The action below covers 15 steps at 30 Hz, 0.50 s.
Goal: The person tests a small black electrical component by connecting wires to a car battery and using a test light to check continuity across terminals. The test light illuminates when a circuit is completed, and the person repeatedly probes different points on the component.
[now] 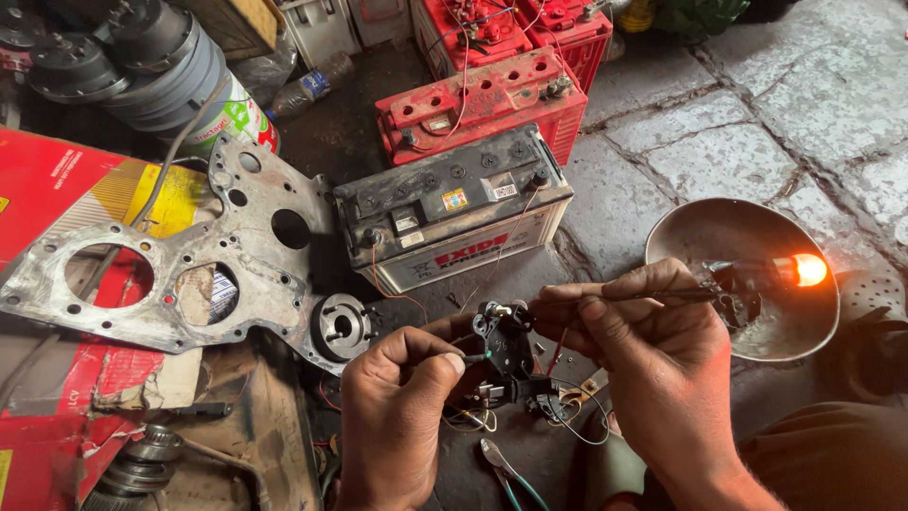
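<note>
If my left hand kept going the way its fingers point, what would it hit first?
The left hand points up and right, fingertips already at the small black wired part. Past it, probably the right hand's fingers, though depth is unclear.

**Stone floor crowded with parts**

A grimy floor [719, 142] of grey paving stones is carrying everything here. A white-sided battery [454, 218] is sitting on it, with red batteries [482, 99] standing just behind. A round metal bowl [700, 237] is resting to the right. Pliers [511, 478] are lying near the bottom, and a drilled metal plate [189, 255] is lying over red cardboard [57, 180] at left.
</note>
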Each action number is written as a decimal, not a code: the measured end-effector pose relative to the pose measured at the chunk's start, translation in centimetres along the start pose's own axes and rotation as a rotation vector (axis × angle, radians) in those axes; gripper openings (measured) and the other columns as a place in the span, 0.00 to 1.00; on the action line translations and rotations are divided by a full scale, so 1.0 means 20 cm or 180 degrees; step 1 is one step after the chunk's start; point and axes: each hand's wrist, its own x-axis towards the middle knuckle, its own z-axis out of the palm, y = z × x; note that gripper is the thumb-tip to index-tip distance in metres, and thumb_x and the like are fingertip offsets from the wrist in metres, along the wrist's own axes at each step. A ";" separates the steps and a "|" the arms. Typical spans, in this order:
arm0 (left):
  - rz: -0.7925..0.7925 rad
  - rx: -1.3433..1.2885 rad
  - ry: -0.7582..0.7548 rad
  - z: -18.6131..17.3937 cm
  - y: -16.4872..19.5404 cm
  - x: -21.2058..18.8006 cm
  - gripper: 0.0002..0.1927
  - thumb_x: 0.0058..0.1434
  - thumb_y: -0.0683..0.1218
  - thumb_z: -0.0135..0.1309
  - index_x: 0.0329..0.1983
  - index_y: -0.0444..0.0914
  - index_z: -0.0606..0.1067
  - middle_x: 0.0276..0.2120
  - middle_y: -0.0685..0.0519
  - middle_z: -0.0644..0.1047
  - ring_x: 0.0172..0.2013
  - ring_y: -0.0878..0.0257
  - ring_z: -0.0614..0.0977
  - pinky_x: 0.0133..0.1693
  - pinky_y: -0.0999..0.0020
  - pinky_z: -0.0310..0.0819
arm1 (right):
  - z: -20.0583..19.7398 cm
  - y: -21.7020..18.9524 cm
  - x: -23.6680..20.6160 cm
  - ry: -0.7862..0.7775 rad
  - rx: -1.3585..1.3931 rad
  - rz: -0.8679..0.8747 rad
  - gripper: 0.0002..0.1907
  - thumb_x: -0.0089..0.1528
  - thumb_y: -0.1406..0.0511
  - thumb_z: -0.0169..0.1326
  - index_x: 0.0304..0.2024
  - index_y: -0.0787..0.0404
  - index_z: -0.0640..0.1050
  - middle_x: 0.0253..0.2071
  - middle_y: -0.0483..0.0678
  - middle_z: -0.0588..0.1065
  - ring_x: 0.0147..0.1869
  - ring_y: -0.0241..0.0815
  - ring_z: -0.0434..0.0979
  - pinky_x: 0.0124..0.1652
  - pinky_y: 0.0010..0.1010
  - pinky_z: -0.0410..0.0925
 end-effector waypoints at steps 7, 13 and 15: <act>-0.0007 -0.0214 -0.0117 0.02 0.03 0.00 0.03 0.54 0.32 0.51 0.28 0.26 0.76 0.47 0.33 0.83 0.35 0.59 0.86 0.41 0.62 0.85 | 0.00 -0.01 0.00 0.0073 0.0000 0.0033 0.05 0.66 0.77 0.48 0.42 0.66 0.67 0.43 0.67 0.80 0.47 0.57 0.86 0.47 0.49 0.81; -0.0029 -0.0221 -0.0044 0.02 0.03 0.00 0.04 0.55 0.32 0.51 0.28 0.25 0.76 0.45 0.33 0.84 0.33 0.59 0.86 0.39 0.64 0.86 | 0.01 0.00 0.00 0.0071 -0.0005 0.0068 0.04 0.66 0.77 0.48 0.41 0.68 0.68 0.43 0.67 0.80 0.47 0.56 0.85 0.48 0.49 0.81; -0.0002 -0.0214 -0.0049 0.02 0.02 0.00 0.04 0.55 0.32 0.51 0.29 0.25 0.76 0.44 0.32 0.83 0.33 0.60 0.85 0.39 0.64 0.85 | 0.00 0.00 0.00 0.0085 -0.0016 0.0060 0.04 0.65 0.78 0.48 0.41 0.69 0.68 0.43 0.67 0.80 0.47 0.57 0.85 0.48 0.49 0.81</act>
